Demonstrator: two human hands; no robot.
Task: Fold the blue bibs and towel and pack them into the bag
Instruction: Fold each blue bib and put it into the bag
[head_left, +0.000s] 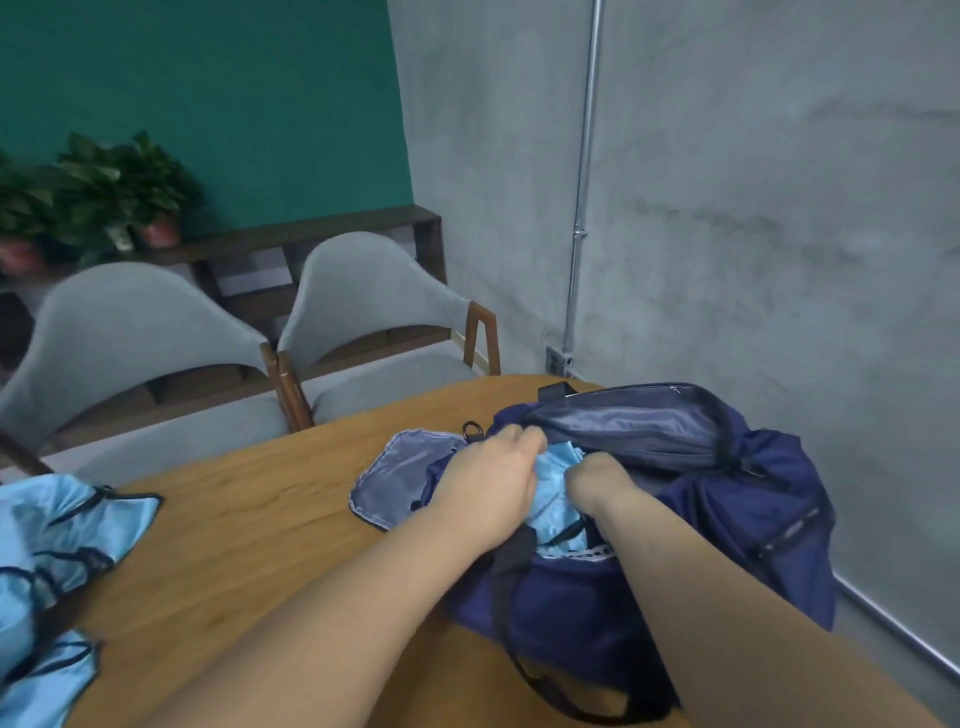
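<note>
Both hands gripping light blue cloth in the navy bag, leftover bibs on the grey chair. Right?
Head view: the leftover light blue bibs lie on the wooden table, not a chair. Left hand and right hand grip light blue cloth in the navy fabric bag.

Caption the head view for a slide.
Left hand and right hand tuck a light blue bib into the open navy bag; more bibs lie on the table's left.
</note>
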